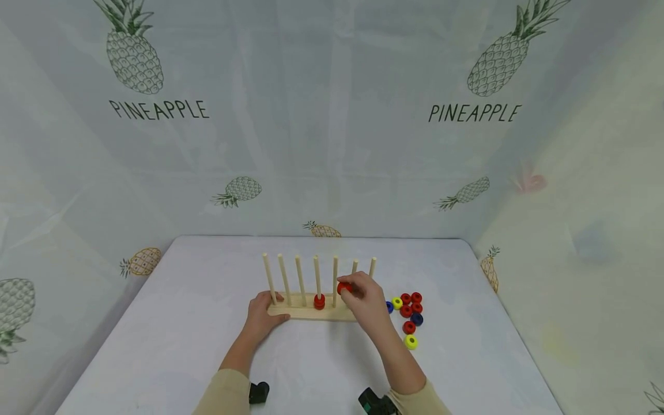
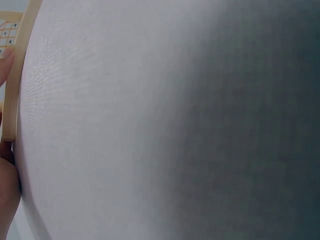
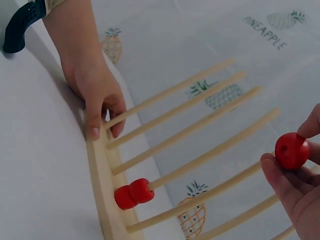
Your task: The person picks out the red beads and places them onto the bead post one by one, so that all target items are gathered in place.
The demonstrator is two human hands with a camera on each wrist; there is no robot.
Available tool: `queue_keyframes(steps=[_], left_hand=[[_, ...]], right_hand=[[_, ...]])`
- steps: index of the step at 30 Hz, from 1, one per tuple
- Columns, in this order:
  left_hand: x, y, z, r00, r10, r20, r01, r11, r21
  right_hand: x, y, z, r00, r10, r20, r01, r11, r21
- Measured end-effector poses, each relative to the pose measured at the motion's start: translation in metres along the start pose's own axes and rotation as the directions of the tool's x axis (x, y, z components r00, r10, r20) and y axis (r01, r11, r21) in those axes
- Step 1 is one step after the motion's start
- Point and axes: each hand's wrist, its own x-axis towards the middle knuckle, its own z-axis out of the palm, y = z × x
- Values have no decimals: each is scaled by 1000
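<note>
Left hand (image 1: 261, 316) gripped a pale wooden peg rack (image 1: 321, 313); my right hand (image 1: 367, 302) pinched a round red bead (image 3: 294, 151), likely light, best held by its rim.

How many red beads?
8: two beads stacked on the middle peg, one bead pinched in the right hand, five beads on the table to its right. More may hide behind that hand.

- A draped, booth-like spot around a white table (image 1: 155, 346); whether in a home, lab or studio cannot be told.
- Behind the table: a pale backdrop sheet (image 1: 332, 132) with printed pineapples (image 1: 135, 63) and "PINEAPPLE" lettering (image 1: 168, 109).
- Left and right of the table: more pineapple-printed sheeting (image 1: 586, 202).
</note>
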Motion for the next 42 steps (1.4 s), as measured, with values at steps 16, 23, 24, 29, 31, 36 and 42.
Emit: queue_keyframes(steps=[16,23,24,29,31,36,42], left_hand=[[1,-1,-3,999,40,-21,-39,999,4],[-1,0,-3,998,65,-24,-64,998,19],[-1,1,-3,998,59,-20,-59,998,18],[-1,1,-4,998,59,-18,-59,998,31],[-1,0,-4,997,71,-29,-71,997,17],[-4,-2,-3,982,166,-87,-167,986,-5],[-2,-4,0,992,118,-54,-119,993,-16]], right_hand=[[19,-24,0,979,-201,-42,204,974,102],[26,-30,3,965,-257,-59,261,962,75],[27,-31,3,962,-265,-59,269,960,76],[40,-18,10,961,-270,-51,274,956,99],[45,-9,13,964,-262,-50,265,958,104],[53,-2,17,965,-258,-55,263,959,104],[57,-4,19,964,-264,-42,266,962,56]])
